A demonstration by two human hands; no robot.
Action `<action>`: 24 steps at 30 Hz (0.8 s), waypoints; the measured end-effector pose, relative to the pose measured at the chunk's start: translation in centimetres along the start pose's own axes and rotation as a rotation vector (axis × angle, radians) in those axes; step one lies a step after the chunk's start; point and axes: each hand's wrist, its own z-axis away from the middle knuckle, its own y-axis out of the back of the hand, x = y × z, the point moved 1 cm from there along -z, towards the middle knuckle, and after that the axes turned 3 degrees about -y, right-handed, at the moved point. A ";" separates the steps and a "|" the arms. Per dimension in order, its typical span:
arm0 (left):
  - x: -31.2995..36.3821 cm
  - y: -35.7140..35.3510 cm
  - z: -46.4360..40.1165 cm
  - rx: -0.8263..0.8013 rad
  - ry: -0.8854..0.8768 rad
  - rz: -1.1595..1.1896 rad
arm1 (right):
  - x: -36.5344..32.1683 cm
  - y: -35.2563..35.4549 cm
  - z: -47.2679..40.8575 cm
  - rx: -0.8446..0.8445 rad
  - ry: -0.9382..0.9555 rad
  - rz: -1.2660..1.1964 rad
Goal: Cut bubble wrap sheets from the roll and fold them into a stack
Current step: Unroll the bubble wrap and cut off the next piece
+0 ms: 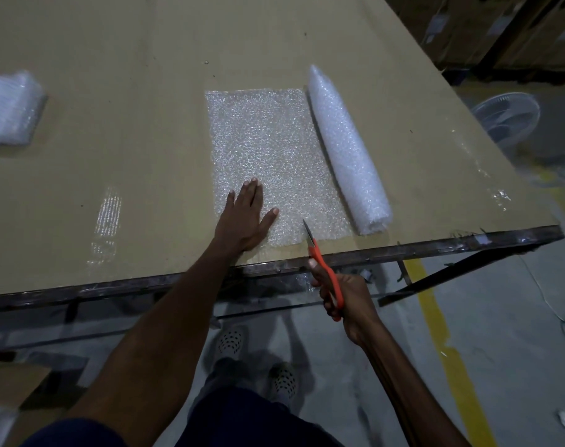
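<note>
A bubble wrap roll (pixel 347 150) lies on the cardboard-topped table (pixel 129 75), with a flat unrolled sheet (pixel 268 146) spread to its left. My left hand (pixel 247 219) presses flat on the sheet's near left corner, fingers straight. My right hand (pixel 344 298) grips orange-handled scissors (pixel 321 262) just off the table's near edge. The blade tips sit at the sheet's near edge, left of the roll. A stack of folded bubble wrap (pixel 10 108) rests at the far left of the table.
The table's dark metal edge (pixel 435 245) runs across the front. A floor fan (pixel 508 119) stands beyond the right corner. Cardboard boxes (pixel 500 27) fill the back right. A yellow floor line (pixel 442 333) runs beside my feet. Brown cardboard (pixel 13 385) lies at lower left.
</note>
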 end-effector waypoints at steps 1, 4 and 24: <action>0.0 0.0 0.0 0.000 -0.001 -0.001 | -0.1 -0.1 -0.1 -0.001 0.003 -0.001; 0.1 0.0 0.1 0.007 -0.004 0.003 | -0.7 -0.7 -0.6 0.002 0.016 -0.019; 0.1 0.0 0.1 0.012 0.001 0.006 | -2.1 -1.1 -2.1 0.022 0.029 0.018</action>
